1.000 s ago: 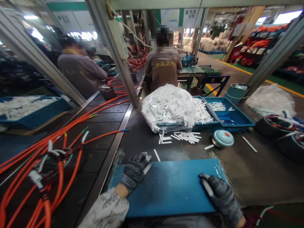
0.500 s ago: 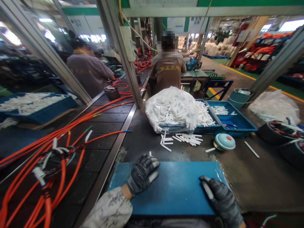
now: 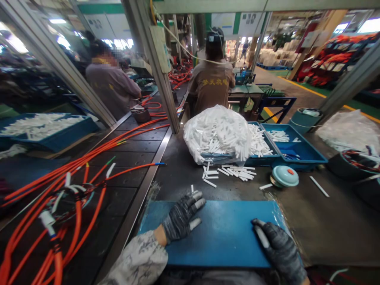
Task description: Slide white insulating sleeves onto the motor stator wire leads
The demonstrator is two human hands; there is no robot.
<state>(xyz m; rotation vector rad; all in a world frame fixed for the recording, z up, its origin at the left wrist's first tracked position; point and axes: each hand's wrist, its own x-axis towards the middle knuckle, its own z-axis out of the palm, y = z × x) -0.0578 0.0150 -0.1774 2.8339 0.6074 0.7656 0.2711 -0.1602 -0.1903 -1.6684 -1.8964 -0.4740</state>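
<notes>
My left hand (image 3: 184,217), in a grey-black glove with pale fingertips, lies on the left part of a blue mat (image 3: 225,241). Its fingers are stretched toward the mat's far edge, with the thumb apart and nothing in them. Just beyond the fingertips is a short white tube (image 3: 192,189). My right hand (image 3: 277,243), gloved alike, rests at the mat's right edge. Its thumb and forefinger point forward, slightly apart, and no held thing shows; the other fingers are partly hidden. Loose white tubes (image 3: 240,172) lie on the bench past the mat.
A clear bag of white tubes (image 3: 218,134) sits on blue trays (image 3: 308,156). A light-blue round-lidded container (image 3: 285,176) stands at right. Orange cables (image 3: 97,213) cross the conveyor (image 3: 124,194) at left, beside a metal post (image 3: 162,79). Two people (image 3: 210,81) (image 3: 111,85) sit ahead.
My left hand has slid slightly forward and right, its thumb now wider apart from the fingers. My right hand stays on the mat's edge. The camera view has shifted a little.
</notes>
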